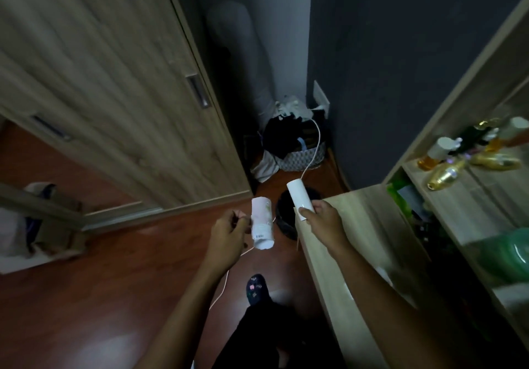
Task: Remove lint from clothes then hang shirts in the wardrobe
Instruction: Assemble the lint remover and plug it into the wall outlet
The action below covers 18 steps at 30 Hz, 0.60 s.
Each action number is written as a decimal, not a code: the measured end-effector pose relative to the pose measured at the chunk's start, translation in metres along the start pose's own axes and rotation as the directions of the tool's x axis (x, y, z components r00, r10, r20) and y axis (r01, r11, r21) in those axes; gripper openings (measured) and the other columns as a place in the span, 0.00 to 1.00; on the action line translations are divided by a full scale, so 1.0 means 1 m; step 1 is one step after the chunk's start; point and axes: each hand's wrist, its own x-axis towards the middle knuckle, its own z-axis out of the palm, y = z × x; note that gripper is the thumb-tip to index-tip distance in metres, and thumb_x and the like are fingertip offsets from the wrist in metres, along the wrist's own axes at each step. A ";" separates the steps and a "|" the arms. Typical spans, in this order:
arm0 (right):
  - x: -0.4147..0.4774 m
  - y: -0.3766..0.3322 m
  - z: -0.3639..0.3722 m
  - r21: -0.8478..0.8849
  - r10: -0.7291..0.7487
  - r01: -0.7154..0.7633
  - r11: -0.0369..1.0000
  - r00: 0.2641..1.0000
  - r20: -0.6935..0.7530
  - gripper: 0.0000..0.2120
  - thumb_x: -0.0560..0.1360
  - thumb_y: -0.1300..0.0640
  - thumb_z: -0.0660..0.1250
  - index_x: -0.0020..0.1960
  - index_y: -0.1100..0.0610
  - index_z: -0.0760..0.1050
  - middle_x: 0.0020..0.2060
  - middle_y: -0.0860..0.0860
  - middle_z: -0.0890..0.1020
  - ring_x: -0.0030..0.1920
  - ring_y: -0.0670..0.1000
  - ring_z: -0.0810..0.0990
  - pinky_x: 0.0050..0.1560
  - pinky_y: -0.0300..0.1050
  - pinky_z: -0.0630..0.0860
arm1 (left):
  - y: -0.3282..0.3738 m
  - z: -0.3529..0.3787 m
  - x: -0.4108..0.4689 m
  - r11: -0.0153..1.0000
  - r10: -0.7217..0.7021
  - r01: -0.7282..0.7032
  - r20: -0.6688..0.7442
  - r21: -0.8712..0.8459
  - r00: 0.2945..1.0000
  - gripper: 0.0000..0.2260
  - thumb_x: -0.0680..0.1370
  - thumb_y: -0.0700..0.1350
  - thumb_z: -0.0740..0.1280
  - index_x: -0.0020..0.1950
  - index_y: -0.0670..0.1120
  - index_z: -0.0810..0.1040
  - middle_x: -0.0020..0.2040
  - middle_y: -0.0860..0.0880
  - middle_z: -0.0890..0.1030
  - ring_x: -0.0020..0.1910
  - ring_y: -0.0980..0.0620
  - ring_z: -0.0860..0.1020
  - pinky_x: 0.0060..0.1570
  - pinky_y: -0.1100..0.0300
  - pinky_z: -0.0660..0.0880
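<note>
Dark trouser leg and foot in a flower-patterned sock [256, 288], standing on red-brown floor; left hand [229, 234], fingers curled, pinching the side of a pale pink-and-white cylinder [262, 225] held upright over the floor; right hand [323, 219], gripping the lower end of a white cylinder [299, 201] at the corner of a wooden counter [343, 254], above a black bin [284, 219]; white cord [316, 139] running from that cylinder's top towards the wall corner; basket of dark and white clothes [297, 145] in the corner; wardrobe [114, 82], sliding doors closed, left; shelf with gold bottles [446, 174], right, blurred.
</note>
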 end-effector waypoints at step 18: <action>0.263 0.027 0.056 -0.375 0.246 -0.210 0.903 0.968 0.052 0.20 0.74 0.52 0.70 0.61 0.61 0.76 0.54 0.57 0.81 0.52 0.57 0.81 0.47 0.45 0.74 | -0.113 0.098 0.324 0.985 -0.160 0.139 0.249 0.099 0.955 0.09 0.81 0.39 0.62 0.47 0.34 0.76 0.36 0.41 0.81 0.36 0.43 0.80 0.32 0.53 0.77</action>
